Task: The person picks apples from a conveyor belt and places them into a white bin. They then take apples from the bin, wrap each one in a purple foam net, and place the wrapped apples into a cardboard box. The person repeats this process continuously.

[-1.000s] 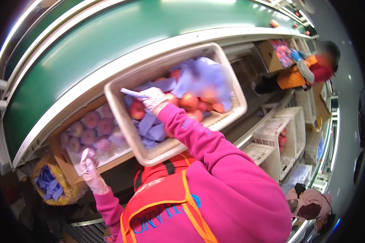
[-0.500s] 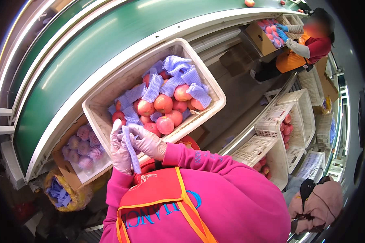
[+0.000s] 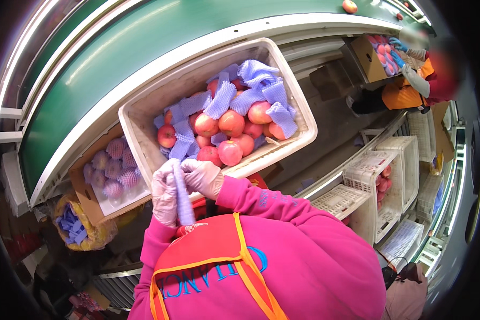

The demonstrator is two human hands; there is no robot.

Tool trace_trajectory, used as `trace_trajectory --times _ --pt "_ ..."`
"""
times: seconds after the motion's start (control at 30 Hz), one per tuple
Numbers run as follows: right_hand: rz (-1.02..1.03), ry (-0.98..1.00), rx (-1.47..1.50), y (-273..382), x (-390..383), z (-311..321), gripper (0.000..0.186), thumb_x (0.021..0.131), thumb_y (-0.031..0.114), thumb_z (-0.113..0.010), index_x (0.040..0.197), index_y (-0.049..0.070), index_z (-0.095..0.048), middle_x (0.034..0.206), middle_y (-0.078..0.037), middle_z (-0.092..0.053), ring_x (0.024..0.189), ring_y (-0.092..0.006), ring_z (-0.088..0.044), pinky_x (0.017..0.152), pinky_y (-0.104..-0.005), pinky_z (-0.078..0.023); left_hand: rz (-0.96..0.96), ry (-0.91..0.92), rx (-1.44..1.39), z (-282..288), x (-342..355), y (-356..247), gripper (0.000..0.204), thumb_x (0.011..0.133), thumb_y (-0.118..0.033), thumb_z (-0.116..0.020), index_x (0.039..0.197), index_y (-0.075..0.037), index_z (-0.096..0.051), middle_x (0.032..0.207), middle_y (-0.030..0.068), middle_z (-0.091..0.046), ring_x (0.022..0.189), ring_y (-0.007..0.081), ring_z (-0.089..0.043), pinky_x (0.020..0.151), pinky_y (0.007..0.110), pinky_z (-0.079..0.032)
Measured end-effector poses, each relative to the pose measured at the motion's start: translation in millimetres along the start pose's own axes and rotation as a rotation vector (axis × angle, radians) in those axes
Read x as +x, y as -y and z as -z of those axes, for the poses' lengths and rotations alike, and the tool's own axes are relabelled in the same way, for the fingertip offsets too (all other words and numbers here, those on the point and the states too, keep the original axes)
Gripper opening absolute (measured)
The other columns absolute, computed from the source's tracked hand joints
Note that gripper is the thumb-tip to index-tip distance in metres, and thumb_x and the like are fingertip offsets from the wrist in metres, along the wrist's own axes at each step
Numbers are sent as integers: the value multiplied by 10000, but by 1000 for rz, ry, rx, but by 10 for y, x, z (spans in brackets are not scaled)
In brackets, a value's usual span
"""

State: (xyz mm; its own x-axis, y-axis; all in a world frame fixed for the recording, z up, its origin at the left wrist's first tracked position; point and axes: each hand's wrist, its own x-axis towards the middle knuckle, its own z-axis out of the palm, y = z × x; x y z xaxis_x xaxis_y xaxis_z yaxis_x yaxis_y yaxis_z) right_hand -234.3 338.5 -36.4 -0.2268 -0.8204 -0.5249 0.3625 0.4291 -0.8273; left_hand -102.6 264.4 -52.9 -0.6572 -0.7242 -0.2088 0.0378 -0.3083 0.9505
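Note:
Both my hands wear thin whitish gloves and meet at the near edge of a white plastic crate (image 3: 130,120). A strip-like lilac foam net sleeve (image 3: 183,198) hangs between them, its lower end reaching my red apron. My left hand (image 3: 164,192) closes its fingers on the sleeve's upper part. From the other side my right hand (image 3: 205,177) pinches it near the top; those fingertips are partly hidden. In the crate lie several red apples (image 3: 230,153), with more lilac foam sleeves (image 3: 220,100) draped loosely over them.
Left of the crate, a cardboard box (image 3: 85,201) holds several net-wrapped apples. A yellow bag (image 3: 102,230) of foam sleeves stands below it. Beyond the crate curves a green conveyor (image 3: 74,101). White crates (image 3: 338,201) stand at right; a co-worker in an orange apron (image 3: 402,96) handles boxed apples.
My left fingers, one of them raised before, have folded in against the sleeve. Both hands have come closer together at its top. The whole view has shifted, moving the crate slightly right.

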Motion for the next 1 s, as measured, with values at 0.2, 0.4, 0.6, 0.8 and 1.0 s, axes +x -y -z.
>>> trace_trajectory --times 0.2,0.4,0.6,0.8,1.0 --pt "-5 62 -216 22 38 4 110 868 128 -623 902 30 -660 853 -39 -673 828 -125 -632 752 -266 -498 -110 39 296 326 -29 175 310 917 -119 -604 1188 5 -514 1097 77 -588 984 145 -576 877 292 -475" --pt "172 36 520 -530 285 -38 34 825 60 -546 839 46 -574 788 -30 -595 688 -103 -550 655 -249 -474 240 99 -184 382 -176 9 289 893 -29 -594 1176 8 -550 1025 49 -628 916 127 -603 826 272 -493" --pt "-105 76 845 -142 43 -102 35 815 70 -539 808 91 -512 708 16 -489 622 -93 -468 559 -265 -405 279 70 -663 327 -162 -342 439 924 -280 -580 1245 2 -480 1229 180 -568 1126 282 -583 973 401 -484" --pt "410 533 214 -637 295 -161 43 857 112 -587 866 76 -565 774 3 -546 689 -124 -524 655 -285 -428 469 428 -340 270 -284 -344 502 829 -263 -694 1204 37 -548 1133 117 -616 1032 201 -587 947 337 -445" --pt "117 141 -825 46 520 665 384 860 310 -589 1102 11 -591 1038 -187 -617 947 -298 -608 825 -355 -473 458 277 -159 420 -546 -576 478 900 -232 -605 1251 78 -512 1211 145 -592 1134 235 -555 1015 392 -394"
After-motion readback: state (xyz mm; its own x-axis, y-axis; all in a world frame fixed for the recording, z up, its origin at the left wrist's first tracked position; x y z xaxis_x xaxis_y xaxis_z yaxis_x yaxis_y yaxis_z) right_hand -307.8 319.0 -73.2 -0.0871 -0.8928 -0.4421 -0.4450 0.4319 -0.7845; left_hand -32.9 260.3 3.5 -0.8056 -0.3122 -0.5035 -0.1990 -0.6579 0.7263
